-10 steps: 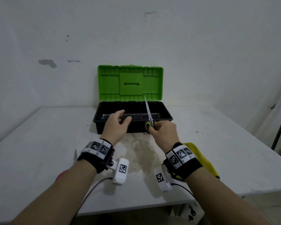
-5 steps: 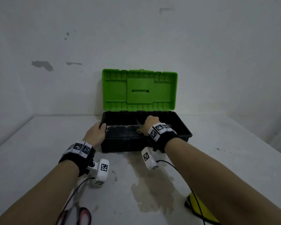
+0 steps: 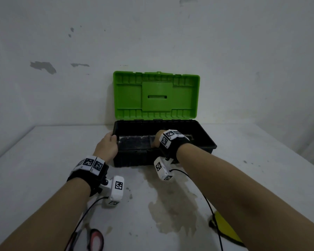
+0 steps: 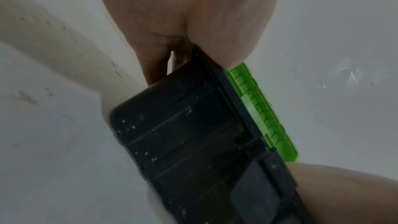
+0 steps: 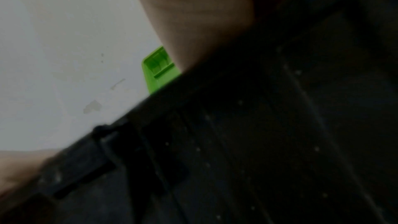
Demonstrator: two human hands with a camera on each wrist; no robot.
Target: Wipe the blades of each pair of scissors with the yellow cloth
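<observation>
An open black toolbox (image 3: 134, 158) with a green lid (image 3: 156, 95) stands at the back of the white table. My left hand (image 3: 107, 145) grips its front left corner, thumb over the rim; the left wrist view shows that hand (image 4: 189, 14) on the toolbox (image 4: 183, 134). My right hand (image 3: 157, 140) reaches down inside the box, fingers hidden behind the wrist band. The right wrist view shows only the palm (image 5: 193, 14) and the dark toolbox (image 5: 258, 125). Red-handled scissors (image 3: 95, 240) lie at the near left edge. The yellow cloth (image 3: 225, 227) lies near right, partly under my forearm.
A brownish wet stain (image 3: 170, 201) spreads on the table (image 3: 43, 169) in front of the box. Camera cables trail from both wrists over the near table. A white wall stands right behind the lid.
The right hand carried the green-handled scissors from in front of the box down into it; they are now out of sight. The left hand moved onto the box's left corner.
</observation>
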